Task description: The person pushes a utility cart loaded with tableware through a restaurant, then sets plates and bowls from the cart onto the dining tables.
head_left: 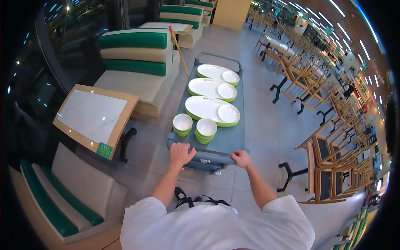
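Both hands are at the near end of a grey-blue serving cart. My left hand is closed over the left part of its push handle, and my right hand grips the right end. On the cart's top, three groups of white oval plates with green outsides stand in a row: the near plates, the middle plates and the far plates. Each has a small round dish at its right end. Closer to the handle stand two stacks of green-and-white bowls, the left bowls and the right bowls.
At left are a marble-topped table and green-and-cream booth seats. A red-tipped wooden pole leans near the booth beside the cart. Wooden chairs rest on tables along the right. Grey tiled floor runs between.
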### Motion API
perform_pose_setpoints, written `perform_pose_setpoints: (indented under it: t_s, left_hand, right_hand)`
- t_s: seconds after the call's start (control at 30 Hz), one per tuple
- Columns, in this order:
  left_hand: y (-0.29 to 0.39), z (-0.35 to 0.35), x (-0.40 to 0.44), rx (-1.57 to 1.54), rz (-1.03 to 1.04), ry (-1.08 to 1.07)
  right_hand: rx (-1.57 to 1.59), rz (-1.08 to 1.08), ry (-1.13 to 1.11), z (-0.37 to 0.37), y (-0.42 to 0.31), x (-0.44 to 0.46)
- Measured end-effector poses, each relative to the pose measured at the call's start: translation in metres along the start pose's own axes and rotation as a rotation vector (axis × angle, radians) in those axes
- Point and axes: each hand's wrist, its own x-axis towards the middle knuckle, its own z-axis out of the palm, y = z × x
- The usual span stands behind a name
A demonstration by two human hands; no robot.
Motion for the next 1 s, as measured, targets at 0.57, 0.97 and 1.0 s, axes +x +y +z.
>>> perform_pose_setpoints:
  t_s: [0.57,0.97,1.0]
  left_hand:
    - [0.043,-0.063,-0.050,0.090,-0.155,-0.397]
    - [-0.006,-0.106,-0.041,-0.075,-0.250,-0.365]
    - [-0.018,-0.105,-0.041,-0.014,-0.181,-0.316]
  right_hand:
    - [0.224,0.041,0.215,0.006,-0.017,-0.105]
    - [0.157,0.055,0.066,0.026,-0.038,-0.186]
    - [0.162,0.068,0.077,0.029,-0.041,-0.190]
